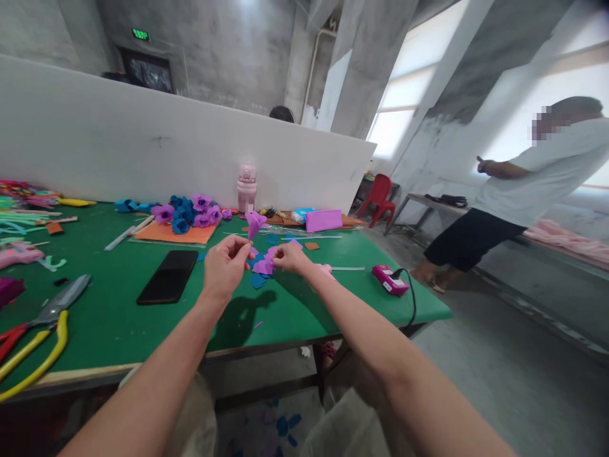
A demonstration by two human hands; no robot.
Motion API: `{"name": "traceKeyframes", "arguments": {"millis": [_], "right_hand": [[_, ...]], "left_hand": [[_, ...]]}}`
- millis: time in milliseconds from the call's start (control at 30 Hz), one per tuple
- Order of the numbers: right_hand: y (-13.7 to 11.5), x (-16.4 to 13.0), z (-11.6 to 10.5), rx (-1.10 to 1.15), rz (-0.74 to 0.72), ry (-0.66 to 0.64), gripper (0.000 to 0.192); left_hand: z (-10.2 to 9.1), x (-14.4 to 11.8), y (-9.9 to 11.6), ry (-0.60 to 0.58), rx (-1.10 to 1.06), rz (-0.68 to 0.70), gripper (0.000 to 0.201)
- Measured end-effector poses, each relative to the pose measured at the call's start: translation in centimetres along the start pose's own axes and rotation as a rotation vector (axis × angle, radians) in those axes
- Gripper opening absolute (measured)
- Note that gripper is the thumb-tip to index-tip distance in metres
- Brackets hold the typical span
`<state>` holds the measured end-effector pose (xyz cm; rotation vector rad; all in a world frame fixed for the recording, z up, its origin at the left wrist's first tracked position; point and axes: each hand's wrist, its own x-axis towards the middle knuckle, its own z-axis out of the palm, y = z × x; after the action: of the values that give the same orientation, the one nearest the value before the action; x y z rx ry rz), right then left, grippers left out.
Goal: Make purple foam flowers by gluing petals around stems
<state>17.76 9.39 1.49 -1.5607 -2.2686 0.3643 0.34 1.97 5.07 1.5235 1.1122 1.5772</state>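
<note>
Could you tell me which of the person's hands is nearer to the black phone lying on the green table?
Left. The left hand is just right of the black phone, pinching a purple petal piece; the right hand sits farther right, beyond it.

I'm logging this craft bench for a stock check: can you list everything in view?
purple petal piece: one, purple, pinched in left hand above the table
petal pieces: several, pink-purple, under right hand
green table: one, green
phone: one, black, left of the hands
pliers: one, yellow handles, near left edge
finished flowers: cluster, purple and blue, far side
bottle: one, pink, by the white partition
glue gun stand: one, pink, right edge
red chair: one, beyond the table
person: one, white shirt, standing right
left hand: one
right hand: one
</note>
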Motion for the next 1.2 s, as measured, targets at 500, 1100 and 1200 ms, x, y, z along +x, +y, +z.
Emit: {"name": "traceKeyframes", "arguments": {"millis": [500,1100,1200], "right_hand": [[-0.9,-4.4,-1.8,1.211,0.008,-0.181,0.029],[-4.1,-9.2,-1.6,0.089,-0.098,-0.246,0.024],[-2.3,-3.4,-2.8,-0.184,0.138,-0.039,0.022]], "left_hand": [[-0.1,0.4,-1.0,0.031,-0.030,-0.038,0.018],[0.2,-0.3,0.3,0.035,-0.051,-0.016,0.013],[0.4,-0.3,0.2,0.029,-0.048,-0.019,0.012]]}}
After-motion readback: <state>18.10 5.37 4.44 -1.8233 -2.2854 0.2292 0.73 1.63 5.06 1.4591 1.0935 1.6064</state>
